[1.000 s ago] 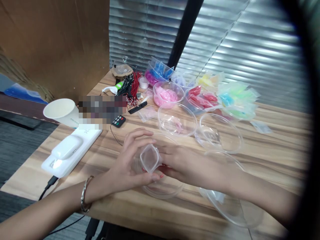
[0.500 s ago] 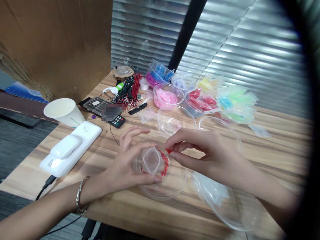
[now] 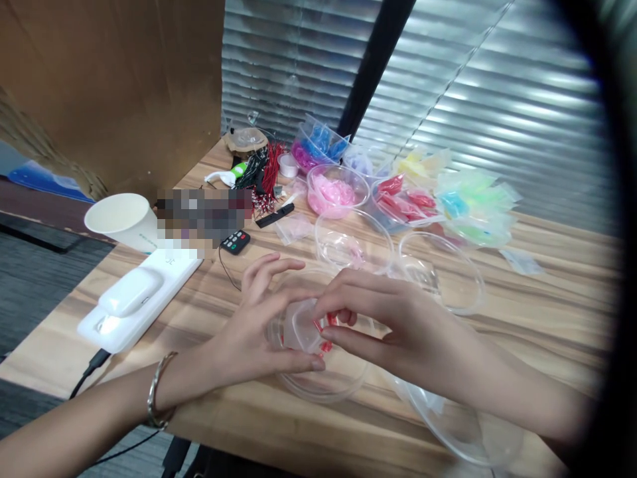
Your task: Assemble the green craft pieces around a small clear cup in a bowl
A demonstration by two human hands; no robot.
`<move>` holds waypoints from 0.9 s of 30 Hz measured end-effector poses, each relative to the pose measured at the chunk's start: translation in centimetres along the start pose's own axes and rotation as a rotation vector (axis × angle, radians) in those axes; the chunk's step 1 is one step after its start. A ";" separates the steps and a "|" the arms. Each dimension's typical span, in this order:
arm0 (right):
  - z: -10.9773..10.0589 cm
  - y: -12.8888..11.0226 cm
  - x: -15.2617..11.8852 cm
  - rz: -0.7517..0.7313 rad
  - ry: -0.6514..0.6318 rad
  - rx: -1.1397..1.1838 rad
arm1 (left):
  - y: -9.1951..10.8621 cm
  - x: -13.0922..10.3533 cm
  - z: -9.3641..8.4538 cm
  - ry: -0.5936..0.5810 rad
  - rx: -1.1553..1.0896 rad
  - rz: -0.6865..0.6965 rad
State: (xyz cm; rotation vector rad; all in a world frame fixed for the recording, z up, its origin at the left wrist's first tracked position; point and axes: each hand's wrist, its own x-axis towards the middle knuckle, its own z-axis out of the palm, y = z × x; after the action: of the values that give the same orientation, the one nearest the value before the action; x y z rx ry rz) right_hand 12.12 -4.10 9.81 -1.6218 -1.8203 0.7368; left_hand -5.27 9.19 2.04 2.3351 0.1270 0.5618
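"What does the head view show of the room?"

"A wood-grain table (image 3: 557, 265), with window blinds (image 3: 478, 99) and a dark post (image 3: 378, 63) behind it. A big cardboard sheet (image 3: 109, 86) stands at the far left, and grey floor (image 3: 44, 265) shows beside the table."

"And the hands?"

"The left hand (image 3: 243, 332) has its grip curved around a clear cup (image 3: 276, 332), thumb near side, fingers far side. The cup is near the table's front edge, over a wide clear dish (image 3: 343, 382). The right hand (image 3: 398, 318) has its grip nearly together, pinched on a small red piece (image 3: 317, 325) at the cup's right side, where more red bits (image 3: 326, 346) show."

"What's around them?"

"On the left, a paper cup (image 3: 121, 222) and a white power bank (image 3: 112, 340) with a white case (image 3: 130, 292) on top, then a small remote (image 3: 235, 241). Behind are red and black wires (image 3: 269, 169), a bowl of pink pieces (image 3: 338, 192), and red packets (image 3: 408, 199) beside green packets (image 3: 478, 199)."

"Anything in the way?"

"The right hand hides part of the cup, clear bowls (image 3: 442, 272) sit just beyond it, and a pixelated patch covers whatever lies behind the remote."
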 end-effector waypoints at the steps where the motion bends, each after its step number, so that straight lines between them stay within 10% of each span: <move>1: 0.0 0.0 0.1 -0.016 -0.007 -0.011 | 0.0 0.0 0.0 -0.001 -0.001 0.001; 15: -0.8 0.0 -0.2 -0.063 0.124 -0.043 | -0.8 -0.3 0.1 0.094 -0.242 -0.040; 22: 1.6 2.5 1.4 -0.198 -0.418 -0.374 | -1.3 -0.7 1.0 0.063 -0.417 -0.242; 27: 4.3 4.1 2.0 -0.262 -0.452 -0.417 | -1.5 -0.5 1.3 0.038 -0.340 -0.185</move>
State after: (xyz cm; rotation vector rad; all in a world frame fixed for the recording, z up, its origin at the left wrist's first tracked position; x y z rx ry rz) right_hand 11.49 -1.75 4.01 -1.4922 -2.5966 0.6716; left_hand -5.05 9.41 0.01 1.9599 0.2425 0.4933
